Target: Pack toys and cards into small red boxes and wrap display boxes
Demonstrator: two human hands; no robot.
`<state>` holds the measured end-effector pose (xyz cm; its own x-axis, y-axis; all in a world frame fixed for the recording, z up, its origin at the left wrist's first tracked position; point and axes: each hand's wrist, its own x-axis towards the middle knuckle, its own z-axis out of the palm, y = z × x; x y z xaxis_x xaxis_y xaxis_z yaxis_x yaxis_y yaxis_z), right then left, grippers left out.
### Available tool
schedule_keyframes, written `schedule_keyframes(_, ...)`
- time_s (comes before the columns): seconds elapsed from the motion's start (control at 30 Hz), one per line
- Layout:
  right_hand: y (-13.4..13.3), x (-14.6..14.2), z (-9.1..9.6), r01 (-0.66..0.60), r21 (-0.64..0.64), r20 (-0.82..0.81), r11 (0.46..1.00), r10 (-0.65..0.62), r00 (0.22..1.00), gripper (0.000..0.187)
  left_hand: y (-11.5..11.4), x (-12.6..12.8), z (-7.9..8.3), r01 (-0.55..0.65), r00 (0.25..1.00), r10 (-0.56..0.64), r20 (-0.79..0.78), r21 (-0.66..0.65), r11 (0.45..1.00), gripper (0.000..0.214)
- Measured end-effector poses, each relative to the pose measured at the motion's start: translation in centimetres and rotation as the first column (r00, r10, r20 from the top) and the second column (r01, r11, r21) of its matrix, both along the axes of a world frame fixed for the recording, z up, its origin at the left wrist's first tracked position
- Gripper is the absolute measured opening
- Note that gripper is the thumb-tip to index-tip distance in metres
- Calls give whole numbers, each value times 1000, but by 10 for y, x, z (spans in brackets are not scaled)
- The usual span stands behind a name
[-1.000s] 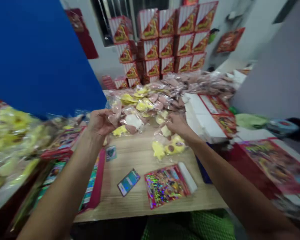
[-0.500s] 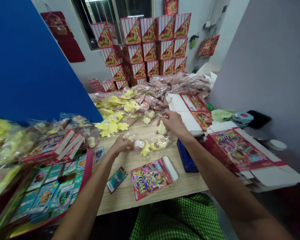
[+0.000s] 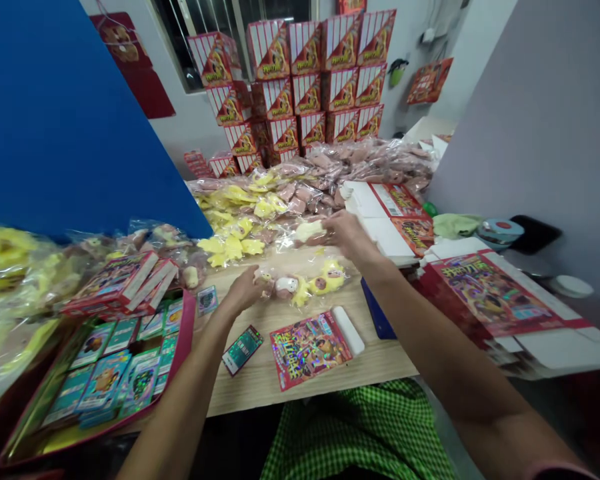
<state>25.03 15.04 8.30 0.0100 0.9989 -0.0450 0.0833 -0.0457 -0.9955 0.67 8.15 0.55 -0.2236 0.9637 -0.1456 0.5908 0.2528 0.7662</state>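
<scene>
My right hand (image 3: 347,237) pinches a clear plastic bag holding a pale yellow squishy toy (image 3: 309,231) above the wooden table (image 3: 300,360). My left hand (image 3: 243,291) lies with fingers spread, its fingertips against a bagged pink and white toy (image 3: 285,287). Just beyond that toy sits a bagged yellow toy (image 3: 325,280). A holographic printed card packet (image 3: 310,350) and a small teal card (image 3: 243,350) lie in front of my hands, with a white tube (image 3: 347,331) beside the packet.
A large heap of bagged yellow and pink toys (image 3: 280,200) lies behind my hands, below stacked red display boxes (image 3: 300,80). A red tray of teal card packs (image 3: 115,380) stands at the left, and flat red-and-white box card (image 3: 495,300) lies at the right. A blue panel (image 3: 75,120) rises on the left.
My right hand has moved left and lifted the bagged pale toy off the table. My left hand stays by the bagged toys. The view has shifted slightly.
</scene>
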Motion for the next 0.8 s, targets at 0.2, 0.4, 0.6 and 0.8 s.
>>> schedule_keyframes(0.2,-64,-32,-22,-181,-162,-125,970,162,979,30,-47,5,23,53,869,-142,473,197,979,82)
schedule_keyframes(0.4,-97,-13,-38,-303,28,55,953,301,952,21,-83,13,21,-122,575,34,817,44,992,72)
schedule_keyframes(0.6,-117,5,-47,-87,265,248,960,20,969,36,-110,40,23,6,424,-33,905,34,999,54)
schedule_keyframes(0.8,-145,30,-53,-350,-28,-41,936,349,936,33,-126,85,7,-293,608,-7,794,232,928,45)
